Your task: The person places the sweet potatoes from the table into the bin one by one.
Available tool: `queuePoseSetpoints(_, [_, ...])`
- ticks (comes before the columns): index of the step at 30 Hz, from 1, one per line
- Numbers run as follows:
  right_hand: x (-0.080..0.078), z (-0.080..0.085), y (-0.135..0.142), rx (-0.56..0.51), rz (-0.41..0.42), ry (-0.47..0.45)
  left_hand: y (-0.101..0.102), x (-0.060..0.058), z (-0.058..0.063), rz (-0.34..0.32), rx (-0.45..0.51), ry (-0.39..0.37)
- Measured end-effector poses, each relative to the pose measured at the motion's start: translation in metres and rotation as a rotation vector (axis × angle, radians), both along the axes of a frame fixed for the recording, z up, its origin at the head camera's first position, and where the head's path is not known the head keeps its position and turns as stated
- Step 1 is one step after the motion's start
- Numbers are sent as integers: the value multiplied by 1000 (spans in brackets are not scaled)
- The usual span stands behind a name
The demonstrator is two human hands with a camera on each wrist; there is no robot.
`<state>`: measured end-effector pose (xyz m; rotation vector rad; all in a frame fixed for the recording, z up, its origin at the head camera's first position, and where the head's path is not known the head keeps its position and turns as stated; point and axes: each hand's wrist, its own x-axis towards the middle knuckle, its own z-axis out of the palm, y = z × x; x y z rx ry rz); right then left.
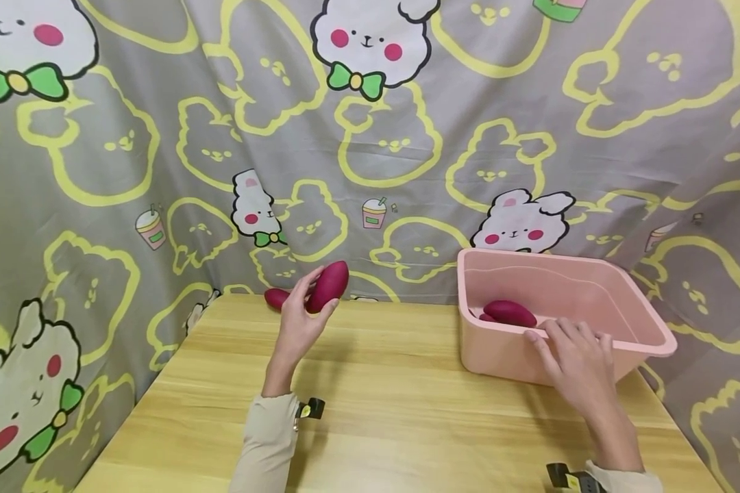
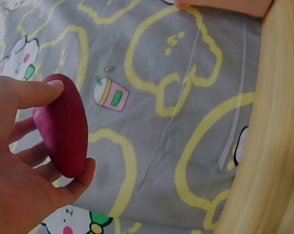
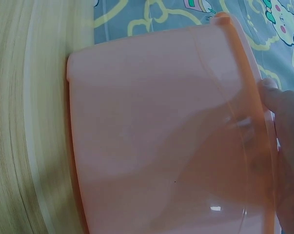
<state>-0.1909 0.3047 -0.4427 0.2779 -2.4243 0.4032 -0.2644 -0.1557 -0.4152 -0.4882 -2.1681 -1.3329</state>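
Between the thumb and fingers of my left hand point(image 1: 298, 327) is a smooth, dark magenta sweet potato point(image 1: 331, 285), held tilted above the back of the table. The left wrist view shows the same sweet potato point(image 2: 68, 129) pinched near its two ends. Partly hidden behind that hand, a second sweet potato point(image 1: 275, 298) lies at the table's back edge. To the right stands a pink plastic bin point(image 1: 499, 352). My right hand point(image 1: 582, 370) grips its front rim, fingers over the inside. Another sweet potato point(image 1: 510, 313) lies inside, with a bit of a further dark magenta piece beside it.
The wood-grain table point(image 1: 395, 418) reaches back to a grey curtain point(image 1: 401, 205) printed with yellow outlines and white rabbits. The bin stands near the table's right rear, close to the curtain. Black straps with small devices point(image 1: 311, 409) sit at both wrists.
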Motion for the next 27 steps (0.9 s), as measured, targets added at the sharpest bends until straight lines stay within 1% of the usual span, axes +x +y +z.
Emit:
queuePoseSetpoints(8, [-1, -1, -1, 2, -2, -8, 14, -2, -2, -19, -22, 0])
queuePoseSetpoints(16, [-1, 2, -1, -7, -2, 4, 25, -4, 2, -40, -38, 3])
queuePoseSetpoints(22, [-1, 2, -1, -15, 5, 19, 33, -5, 4, -51, -29, 18])
queuePoseSetpoints(27, [0, 2, -2, -15, 1, 11, 41, -4, 6, -68, -29, 20])
